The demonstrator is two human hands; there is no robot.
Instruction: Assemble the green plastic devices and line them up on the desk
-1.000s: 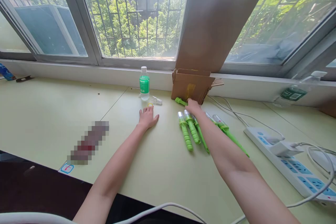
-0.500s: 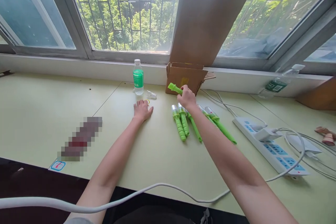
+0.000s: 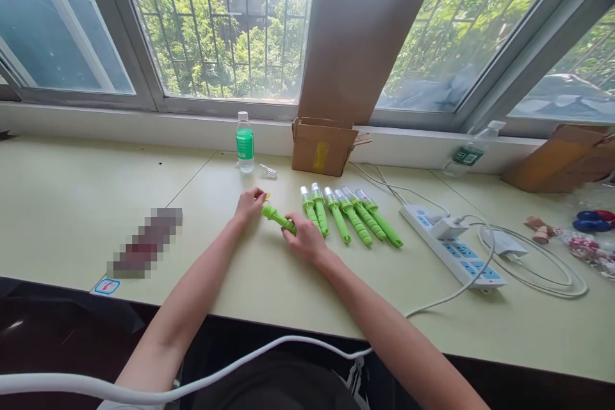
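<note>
In the head view, the right fingers (image 3: 298, 229) were closed around the shaft of a green plastic tube (image 3: 278, 218), its ribbed end pointing toward the left fingers (image 3: 254, 196), which pinched a small yellow ring (image 3: 268, 196); the tube seemed light, stiff and slightly slick, best held behind that end

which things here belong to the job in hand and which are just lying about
Likely the job:
green stick in right hand
yellow piece at left hand
clear-topped sticks
clear plastic piece

Likely just lying about:
green-labelled bottle
power strip
cardboard box
</note>
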